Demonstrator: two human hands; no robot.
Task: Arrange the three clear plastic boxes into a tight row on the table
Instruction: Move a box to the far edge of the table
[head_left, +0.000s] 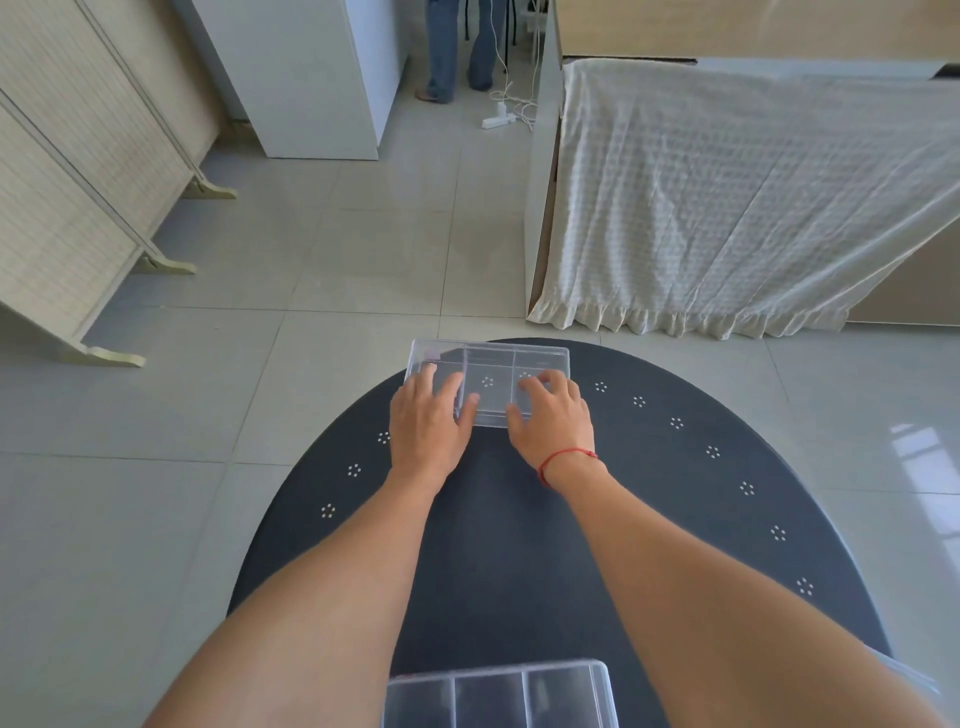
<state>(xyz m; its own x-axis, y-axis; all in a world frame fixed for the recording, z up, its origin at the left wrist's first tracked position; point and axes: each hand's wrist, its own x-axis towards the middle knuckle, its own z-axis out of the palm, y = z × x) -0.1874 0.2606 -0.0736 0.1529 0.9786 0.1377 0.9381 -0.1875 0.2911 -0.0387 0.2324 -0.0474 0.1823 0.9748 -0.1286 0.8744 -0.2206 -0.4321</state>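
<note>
Three clear plastic boxes stand side by side, touching, at the far edge of the round black table. My left hand rests flat on the left box, fingers spread over its top and near side. My right hand, with a red string at the wrist, lies on the right box in the same way. The middle box shows between the two hands. Whether the hands grip or only press, I cannot tell. A larger clear divided container sits at the table's near edge, cut off by the frame.
Grey tiled floor surrounds the table. A white cloth drapes over furniture at the far right. A folding screen stands at the left, a white cabinet behind it. A person's legs and a power strip are at the back.
</note>
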